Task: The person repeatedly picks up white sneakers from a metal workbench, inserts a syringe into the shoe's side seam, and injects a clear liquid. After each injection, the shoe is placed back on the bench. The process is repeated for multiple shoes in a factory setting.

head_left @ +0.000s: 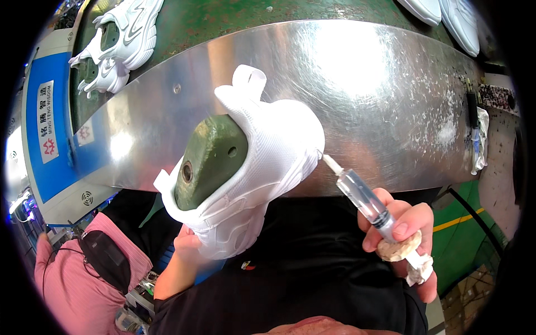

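Note:
A white mesh sneaker (273, 131) sits on a green shoe last (209, 162) in front of me, tilted with its toe to the upper right. My left hand (187, 244) grips it from below at the heel, and most of those fingers are hidden behind the shoe. In my right hand (410, 220) is a clear syringe (360, 194), wrapped near its plunger end with crumpled off-white material. The fine tip of the syringe touches or nearly touches the sole edge near the toe; I cannot tell which.
A curved metal work plate (245, 53) borders a green surface (212, 17). More white sneakers lie at the upper left (125, 44) and upper right (460, 25). Another syringe-like tool (474, 128) rests at the plate's right end. A person in a pink top (84, 279) is at the lower left.

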Motion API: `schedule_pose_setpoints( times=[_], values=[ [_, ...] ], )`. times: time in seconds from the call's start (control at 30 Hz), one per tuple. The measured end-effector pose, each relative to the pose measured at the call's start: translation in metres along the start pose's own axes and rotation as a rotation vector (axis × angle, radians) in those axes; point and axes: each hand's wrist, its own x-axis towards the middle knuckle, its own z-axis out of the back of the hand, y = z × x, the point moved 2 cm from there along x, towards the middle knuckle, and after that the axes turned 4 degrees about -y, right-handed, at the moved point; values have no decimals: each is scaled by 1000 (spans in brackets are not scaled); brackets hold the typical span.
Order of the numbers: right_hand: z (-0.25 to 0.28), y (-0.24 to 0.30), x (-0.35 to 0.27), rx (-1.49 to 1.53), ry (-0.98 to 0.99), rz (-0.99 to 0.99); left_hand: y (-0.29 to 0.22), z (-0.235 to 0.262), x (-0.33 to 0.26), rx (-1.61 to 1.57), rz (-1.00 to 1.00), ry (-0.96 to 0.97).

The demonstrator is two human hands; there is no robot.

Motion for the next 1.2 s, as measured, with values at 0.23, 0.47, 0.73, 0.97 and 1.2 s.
schedule_pose_setpoints(
  times=[0.23, 0.47, 0.73, 0.97, 1.2],
  values=[
    [-4, -12, 13, -27, 52, -61, 10, 21, -2, 45, -7, -36],
    [-2, -14, 15, -60, 43, -105, 12, 35, 3, 57, -95, 79],
    [-6, -12, 11, -100, 28, -59, 12, 35, -4, 93, -151, 92],
    [-9, -6, 6, -231, 59, -65, 9, 31, -9, 122, -55, -8],
    [-13, -1, 7, -358, 70, -5, 6, 8, -2, -5, -41, 62]
  ],
)
